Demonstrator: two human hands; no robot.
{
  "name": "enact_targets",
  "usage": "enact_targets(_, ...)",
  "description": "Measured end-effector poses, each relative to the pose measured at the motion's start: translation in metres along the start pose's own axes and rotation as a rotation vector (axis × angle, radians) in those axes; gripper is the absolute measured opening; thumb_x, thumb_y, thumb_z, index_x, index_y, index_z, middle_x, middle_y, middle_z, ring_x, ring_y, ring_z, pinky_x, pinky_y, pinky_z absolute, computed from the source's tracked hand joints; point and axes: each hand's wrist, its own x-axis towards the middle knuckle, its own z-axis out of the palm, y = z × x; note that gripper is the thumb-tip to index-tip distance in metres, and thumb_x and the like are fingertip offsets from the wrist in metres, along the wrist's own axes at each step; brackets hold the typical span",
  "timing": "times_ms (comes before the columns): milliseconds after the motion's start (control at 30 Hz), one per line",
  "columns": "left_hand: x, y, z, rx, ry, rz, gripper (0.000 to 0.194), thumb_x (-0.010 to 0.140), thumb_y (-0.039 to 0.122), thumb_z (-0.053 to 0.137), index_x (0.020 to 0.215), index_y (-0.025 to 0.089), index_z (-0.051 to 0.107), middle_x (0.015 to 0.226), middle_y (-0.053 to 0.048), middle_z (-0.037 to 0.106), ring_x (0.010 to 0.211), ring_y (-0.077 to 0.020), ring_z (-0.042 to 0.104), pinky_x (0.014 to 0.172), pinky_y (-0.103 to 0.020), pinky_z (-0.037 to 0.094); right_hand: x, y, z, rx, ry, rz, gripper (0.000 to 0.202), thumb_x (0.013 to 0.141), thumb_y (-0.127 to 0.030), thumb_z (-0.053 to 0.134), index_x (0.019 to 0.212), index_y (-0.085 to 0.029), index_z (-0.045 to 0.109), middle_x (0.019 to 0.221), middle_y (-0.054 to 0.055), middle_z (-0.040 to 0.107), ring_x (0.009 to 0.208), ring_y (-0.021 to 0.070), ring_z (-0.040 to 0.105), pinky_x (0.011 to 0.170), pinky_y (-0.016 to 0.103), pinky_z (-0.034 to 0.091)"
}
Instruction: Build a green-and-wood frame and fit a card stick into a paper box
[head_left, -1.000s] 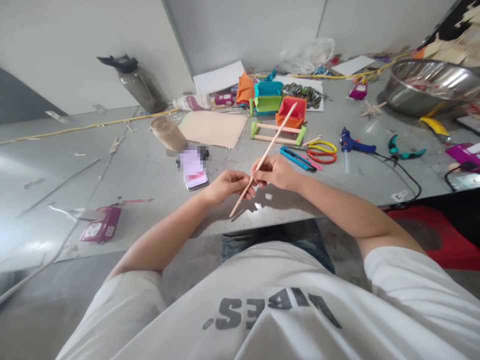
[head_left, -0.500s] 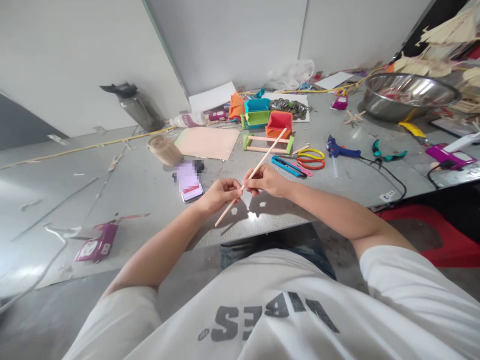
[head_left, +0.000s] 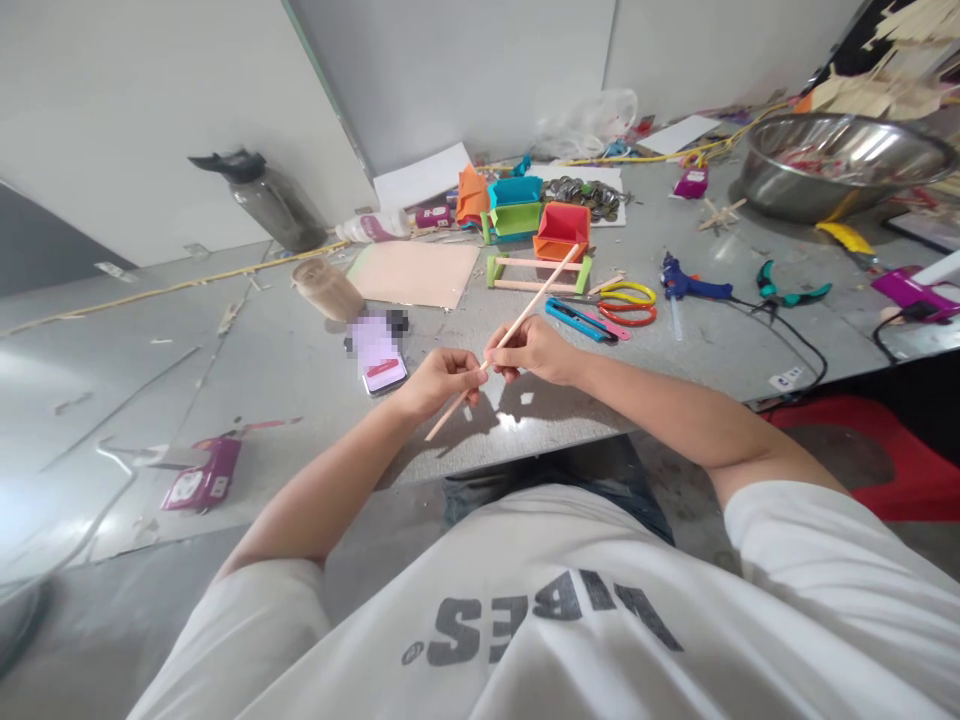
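A thin wooden stick (head_left: 541, 293) slants over the near part of the grey table, its far end up and to the right. My left hand (head_left: 444, 382) pinches it below its middle. Close beside, my right hand (head_left: 534, 350) grips it slightly higher, fingertips nearly meeting the left ones. Beyond the stick's upper end lie a small frame of wooden rods with green ends (head_left: 536, 272) and a red and orange folded box (head_left: 562, 230). To the right of my right hand are a blue utility knife (head_left: 577, 320) and scissors with yellow and red handles (head_left: 628, 304).
A phone (head_left: 382, 365) lies left of my hands, near a brown cylindrical container (head_left: 328, 288). A blue glue gun (head_left: 694, 282) with its cord and teal-handled pliers (head_left: 791, 290) lie rightward. A steel bowl (head_left: 840, 190) stands far right; a dark bottle (head_left: 266, 205) stands back left.
The view has shifted slightly, so the table's things sit a little differently in it. Both hands keep hold of the stick in almost the same pose.
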Motion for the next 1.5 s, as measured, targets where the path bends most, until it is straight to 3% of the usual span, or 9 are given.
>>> enact_targets(100, -0.001, -0.001, -0.001, 0.019, 0.031, 0.026, 0.072, 0.069, 0.072, 0.117, 0.067, 0.019, 0.068, 0.056, -0.002, 0.070, 0.050, -0.0129, 0.065, 0.057, -0.024, 0.056, 0.000, -0.001, -0.002, 0.002, 0.013, -0.016, 0.050, 0.074, -0.050, 0.113, 0.084, -0.019, 0.075, 0.068, -0.004, 0.074, 0.054, 0.0083, 0.062, 0.053, 0.022, 0.055)
enact_targets(267, -0.001, -0.004, 0.000, -0.105, -0.042, -0.005, 0.075, 0.077, 0.081, 0.111, 0.093, 0.012, 0.086, 0.080, -0.014, 0.087, 0.068, -0.0217, 0.082, 0.068, -0.031, 0.068, 0.001, 0.000, -0.003, -0.022, -0.048, -0.031, 0.048, 0.078, -0.050, 0.111, 0.084, -0.019, 0.076, 0.069, -0.003, 0.075, 0.054, 0.0086, 0.063, 0.054, 0.022, 0.056)
enact_targets(433, 0.002, -0.006, -0.004, -0.168, -0.072, -0.040, 0.071, 0.068, 0.072, 0.119, 0.082, 0.014, 0.080, 0.064, -0.004, 0.076, 0.055, -0.0143, 0.072, 0.063, -0.026, 0.065, 0.001, 0.002, 0.001, 0.017, -0.043, -0.031, 0.045, 0.076, -0.045, 0.112, 0.084, -0.018, 0.078, 0.070, -0.002, 0.078, 0.054, 0.0087, 0.064, 0.052, 0.021, 0.055)
enact_targets(567, 0.003, -0.006, -0.006, -0.179, -0.049, -0.039, 0.068, 0.066, 0.062, 0.124, 0.080, 0.013, 0.079, 0.064, -0.004, 0.077, 0.055, -0.0123, 0.071, 0.063, -0.023, 0.064, 0.000, -0.001, 0.000, 0.035, -0.017, -0.030, 0.045, 0.074, -0.045, 0.113, 0.083, -0.018, 0.078, 0.066, -0.003, 0.075, 0.052, 0.0082, 0.063, 0.050, 0.020, 0.054)
enact_targets(700, 0.002, -0.006, -0.003, -0.193, -0.074, -0.046, 0.073, 0.072, 0.075, 0.117, 0.091, 0.011, 0.086, 0.076, -0.011, 0.085, 0.063, -0.0179, 0.079, 0.066, -0.027, 0.067, 0.001, 0.000, -0.002, 0.029, -0.046, -0.025, 0.046, 0.073, -0.044, 0.114, 0.083, -0.018, 0.078, 0.067, -0.003, 0.076, 0.052, 0.0081, 0.063, 0.050, 0.020, 0.054)
enact_targets(833, 0.002, -0.007, -0.002, -0.187, -0.089, -0.059, 0.060, 0.080, 0.064, 0.115, 0.093, 0.012, 0.087, 0.083, -0.012, 0.088, 0.067, -0.0199, 0.082, 0.069, -0.029, 0.069, 0.001, 0.002, -0.003, 0.007, -0.072, -0.024, 0.047, 0.073, -0.047, 0.114, 0.084, -0.019, 0.077, 0.070, -0.002, 0.078, 0.053, 0.0083, 0.063, 0.050, 0.020, 0.054)
enact_targets(1167, 0.004, -0.003, -0.002, -0.154, -0.020, -0.040, 0.071, 0.064, 0.071, 0.120, 0.076, 0.017, 0.077, 0.062, -0.002, 0.074, 0.054, -0.0113, 0.065, 0.058, -0.023, 0.056, -0.005, -0.003, -0.003, 0.003, -0.082, -0.045, 0.045, 0.076, -0.044, 0.114, 0.084, -0.018, 0.078, 0.069, -0.003, 0.077, 0.054, 0.0087, 0.063, 0.052, 0.021, 0.054)
enact_targets(1367, 0.003, -0.004, -0.001, -0.115, -0.013, -0.039, 0.058, 0.071, 0.061, 0.118, 0.082, 0.016, 0.083, 0.066, -0.002, 0.074, 0.063, -0.0140, 0.067, 0.065, -0.026, 0.055, 0.000, 0.002, -0.007, 0.002, -0.084, -0.054, 0.051, 0.077, -0.054, 0.114, 0.085, -0.019, 0.079, 0.071, -0.001, 0.078, 0.059, 0.0101, 0.064, 0.054, 0.022, 0.056)
enact_targets(1500, 0.004, -0.008, -0.001, -0.033, 0.081, 0.001, 0.046, 0.082, 0.052, 0.111, 0.082, 0.018, 0.080, 0.072, -0.002, 0.075, 0.069, -0.0145, 0.068, 0.069, -0.026, 0.052, 0.004, 0.005, -0.011, -0.010, 0.024, -0.037, 0.057, 0.076, -0.060, 0.116, 0.085, -0.020, 0.077, 0.069, -0.002, 0.073, 0.056, 0.0094, 0.061, 0.052, 0.023, 0.054)
